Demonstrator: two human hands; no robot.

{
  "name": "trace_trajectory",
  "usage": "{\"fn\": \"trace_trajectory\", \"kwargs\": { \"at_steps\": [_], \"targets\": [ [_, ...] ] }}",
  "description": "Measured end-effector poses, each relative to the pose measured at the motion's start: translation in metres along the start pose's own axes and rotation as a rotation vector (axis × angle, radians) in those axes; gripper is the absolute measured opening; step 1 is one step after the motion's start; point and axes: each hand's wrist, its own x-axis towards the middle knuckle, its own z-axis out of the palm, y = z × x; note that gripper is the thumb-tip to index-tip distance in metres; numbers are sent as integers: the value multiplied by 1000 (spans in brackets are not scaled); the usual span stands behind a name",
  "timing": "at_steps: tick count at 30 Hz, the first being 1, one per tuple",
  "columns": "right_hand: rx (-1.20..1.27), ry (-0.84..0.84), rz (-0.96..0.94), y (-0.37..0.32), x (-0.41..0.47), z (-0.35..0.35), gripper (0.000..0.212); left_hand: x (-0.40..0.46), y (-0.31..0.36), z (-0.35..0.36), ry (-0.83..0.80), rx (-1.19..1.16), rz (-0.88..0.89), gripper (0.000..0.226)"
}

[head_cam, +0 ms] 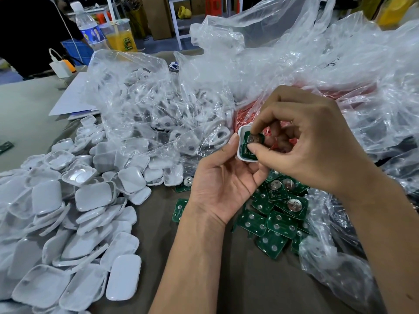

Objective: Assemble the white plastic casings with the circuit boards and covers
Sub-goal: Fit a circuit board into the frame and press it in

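A: What is closest to us?

B: A big heap of white plastic covers (68, 223) on the table (204, 279), on the left. Green circuit boards (276, 214) lie in a pile on the right.

A: What do the hands do?

B: The left hand (222, 189) holds a white casing (243, 146) from below, fingers curled round it. The right hand (301, 141) pinches a green circuit board (252, 142) sitting in that casing.

A: And farther back?

B: Clear plastic bags (158, 105) of white parts, then a water bottle (87, 26) and a cup of orange drink (121, 35).
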Motion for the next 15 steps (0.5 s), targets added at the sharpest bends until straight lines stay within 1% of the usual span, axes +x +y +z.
{"fn": "trace_trajectory", "kwargs": {
  "at_steps": [9,15],
  "targets": [
    [-4,6,-3,0,0,0,11,1,0,-2,-29,9,-5,30],
    [-31,6,-7,1,1,1,10,2,0,-1,-17,14,-1,32]
  ]
}}
